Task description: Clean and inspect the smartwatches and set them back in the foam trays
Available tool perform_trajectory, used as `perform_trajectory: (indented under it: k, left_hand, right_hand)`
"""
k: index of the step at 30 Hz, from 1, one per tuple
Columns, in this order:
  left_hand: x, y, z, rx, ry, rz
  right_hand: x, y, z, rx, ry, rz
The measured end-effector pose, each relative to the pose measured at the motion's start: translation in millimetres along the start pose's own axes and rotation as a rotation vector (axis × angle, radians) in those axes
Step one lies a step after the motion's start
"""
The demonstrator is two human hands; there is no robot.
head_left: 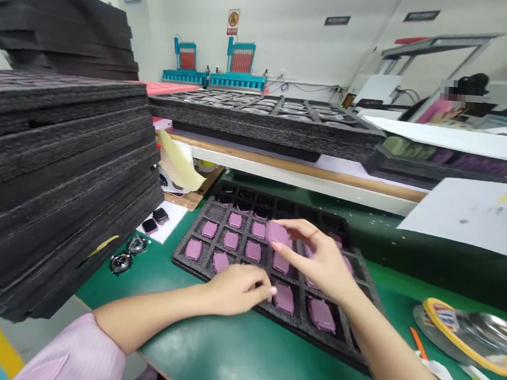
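Observation:
A black foam tray (363,267) with square pockets lies on the green table, several pockets holding purple watch cases (253,251). Above its middle, my right hand (318,255) pinches one purple watch case (278,232) between thumb and fingers. My left hand (240,287) rests over the tray's front edge with its fingers curled and the thumb close to the fingertips. Whether anything sits between them is hidden. Just right of those fingertips, a larger purple case (284,298) stays in its pocket.
Tall stacks of black foam trays (62,188) stand at left. Two round dark watch parts (121,263) lie beside them. Behind, a shelf (324,174) carries another filled foam tray (267,124). A tape roll (464,335) sits at right. A person (441,107) works farther back.

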State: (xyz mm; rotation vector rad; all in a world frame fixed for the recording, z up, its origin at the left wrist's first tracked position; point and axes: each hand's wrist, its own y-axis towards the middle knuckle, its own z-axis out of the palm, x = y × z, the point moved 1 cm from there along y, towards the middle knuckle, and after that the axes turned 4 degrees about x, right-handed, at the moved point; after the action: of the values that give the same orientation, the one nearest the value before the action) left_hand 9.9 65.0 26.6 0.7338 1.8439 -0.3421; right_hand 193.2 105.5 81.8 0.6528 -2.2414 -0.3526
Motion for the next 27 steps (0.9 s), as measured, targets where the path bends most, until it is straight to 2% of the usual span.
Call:
perform_trajectory:
  k: [5,8,11,13,17,20,24,27]
  left_hand:
    - [12,-6,2.9,0.101,0.218,0.103]
    - [16,-6,2.1,0.127,0.305,0.142]
    - [19,-5,1.4,0.133,0.382,0.154]
    - [20,-5,2.0,0.132,0.428,0.150]
    - [21,-3,4.0,0.124,0.488,0.144]
    - [21,-3,4.2,0.127,0.528,0.155]
    - [21,-3,2.7,0.136,0.562,0.186]
    - [22,-3,1.9,0.135,0.558,0.199]
  right_hand:
    - [-30,58,70,0.111,-0.091,0.003]
    - [-33,83,110,0.166,-0.188,0.003]
    - [-30,105,133,0.220,-0.278,0.014]
    - [-29,122,136,0.260,-0.329,0.011]
    - [-35,160,122,0.334,-0.455,0.039]
    - [-40,182,119,0.449,-0.547,0.062]
    - [-40,193,125,0.587,-0.625,0.058]
    - [-42,196,117,0.626,-0.665,0.052]
